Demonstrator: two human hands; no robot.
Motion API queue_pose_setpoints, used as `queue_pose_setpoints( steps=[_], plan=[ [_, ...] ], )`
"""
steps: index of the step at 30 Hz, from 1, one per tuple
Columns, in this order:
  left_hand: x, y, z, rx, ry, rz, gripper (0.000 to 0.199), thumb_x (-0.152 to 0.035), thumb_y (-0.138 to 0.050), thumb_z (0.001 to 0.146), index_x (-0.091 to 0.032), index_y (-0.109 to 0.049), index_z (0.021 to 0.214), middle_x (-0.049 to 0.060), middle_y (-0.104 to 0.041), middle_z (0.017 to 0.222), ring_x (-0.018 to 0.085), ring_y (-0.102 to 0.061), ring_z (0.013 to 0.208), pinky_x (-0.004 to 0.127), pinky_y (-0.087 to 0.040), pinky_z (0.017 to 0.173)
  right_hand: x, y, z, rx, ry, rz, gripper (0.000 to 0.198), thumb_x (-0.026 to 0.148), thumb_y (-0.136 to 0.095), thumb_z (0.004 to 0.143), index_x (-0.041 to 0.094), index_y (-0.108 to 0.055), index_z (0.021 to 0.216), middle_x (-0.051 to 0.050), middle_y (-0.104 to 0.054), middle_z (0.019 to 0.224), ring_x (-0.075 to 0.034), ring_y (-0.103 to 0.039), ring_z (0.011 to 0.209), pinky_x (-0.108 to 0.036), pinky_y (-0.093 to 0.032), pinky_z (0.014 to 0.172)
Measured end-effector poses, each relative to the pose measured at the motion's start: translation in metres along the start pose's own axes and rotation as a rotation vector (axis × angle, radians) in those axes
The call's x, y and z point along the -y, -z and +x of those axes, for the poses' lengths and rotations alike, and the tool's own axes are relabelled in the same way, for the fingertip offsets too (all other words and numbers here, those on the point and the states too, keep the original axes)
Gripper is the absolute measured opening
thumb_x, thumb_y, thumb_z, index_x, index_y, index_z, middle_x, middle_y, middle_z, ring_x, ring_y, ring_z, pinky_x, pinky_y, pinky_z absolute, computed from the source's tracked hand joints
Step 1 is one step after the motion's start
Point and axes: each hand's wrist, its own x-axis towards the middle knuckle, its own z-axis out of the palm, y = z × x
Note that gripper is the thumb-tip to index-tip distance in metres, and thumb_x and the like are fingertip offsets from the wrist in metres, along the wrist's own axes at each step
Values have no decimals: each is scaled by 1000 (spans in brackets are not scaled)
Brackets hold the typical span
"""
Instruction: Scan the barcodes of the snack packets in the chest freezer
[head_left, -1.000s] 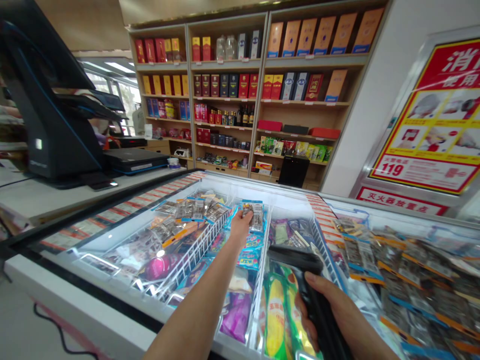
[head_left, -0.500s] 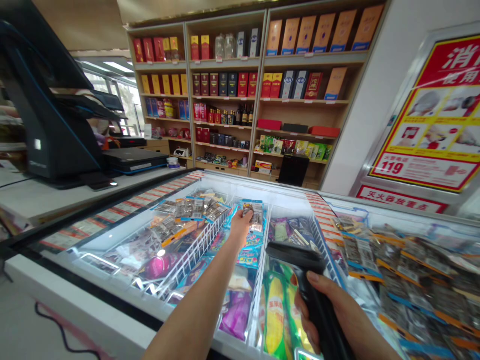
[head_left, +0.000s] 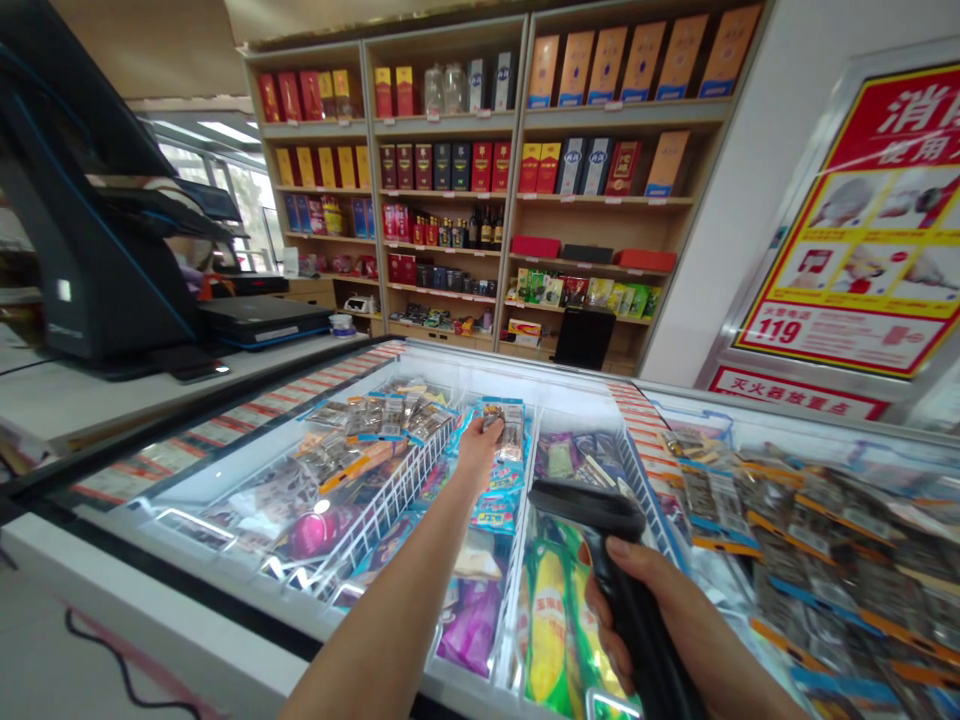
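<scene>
My left hand (head_left: 484, 440) reaches far over the glass-topped freezer (head_left: 352, 395), its fingers closed on the edge of a small snack packet (head_left: 513, 432) with a blue border. That packet lies above other blue packets (head_left: 495, 510) in the middle section. My right hand (head_left: 637, 590) is wrapped round the grip of a black handheld barcode scanner (head_left: 589, 507). The scanner head points left, over the green and yellow corn packs (head_left: 551, 620). Below my left forearm shows a purple bag (head_left: 469, 625).
White wire dividers (head_left: 397, 510) split the goods. Many snack packets (head_left: 832, 540) lie on the right. At left stands a counter with a black point-of-sale terminal (head_left: 97, 250). Shelves (head_left: 450, 125) with boxed goods line the back, and a red and yellow poster (head_left: 862, 230) hangs right.
The view has shifted slightly. Both hands keep nearly the same pose, the left at the packet and the right round the scanner.
</scene>
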Motion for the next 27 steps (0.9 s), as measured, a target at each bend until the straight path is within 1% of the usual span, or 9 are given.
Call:
queue_pose_setpoints(
  steps=[2, 5, 10, 18, 24, 27],
  plan=[
    [-2, -1, -1, -2, -1, -8, 19, -27, -63, 55, -16, -56, 69, -1, -58, 61, 10, -53, 57, 24, -42, 60, 0, 0, 1, 9, 15, -4, 29, 42, -50, 72, 15, -50, 64, 3, -51, 42, -7, -44, 29, -17, -35, 30],
    [-2, -1, -2, 8, 2, -18, 20, -27, -63, 55, -15, -56, 69, -1, -58, 60, 10, -53, 55, 24, -42, 58, 1, 2, 3, -12, 40, -20, 29, 43, -49, 73, 15, -51, 67, 4, -51, 41, -7, -43, 29, -18, -36, 30],
    [1, 0, 0, 19, -6, -12, 21, -28, -62, 55, -15, -56, 70, -1, -58, 60, 10, -53, 54, 23, -41, 57, 4, 5, 6, -5, 35, -123, 37, 48, -46, 74, 14, -51, 60, 2, -50, 36, -7, -43, 30, -17, -35, 33],
    [0, 1, 0, 48, 11, -35, 24, -29, -63, 54, -16, -56, 73, -2, -59, 62, 10, -54, 55, 24, -42, 59, 7, 1, 12, -78, 74, -85, 26, 42, -48, 74, 16, -50, 74, 4, -51, 41, -8, -44, 29, -18, -36, 31],
    [-1, 0, -1, 31, -1, -48, 24, -28, -64, 54, -15, -56, 72, -2, -58, 59, 10, -53, 55, 23, -41, 60, 5, 1, 12, -27, 116, -95, 26, 41, -48, 73, 16, -50, 77, 4, -52, 44, -7, -44, 31, -18, -36, 31],
    [0, 1, 0, 39, 0, -26, 25, -29, -64, 54, -15, -57, 73, -1, -60, 63, 11, -54, 58, 24, -41, 61, 6, 2, 12, -4, 150, -168, 29, 43, -48, 73, 14, -52, 69, 3, -51, 41, -7, -43, 30, -17, -35, 31]
  ],
)
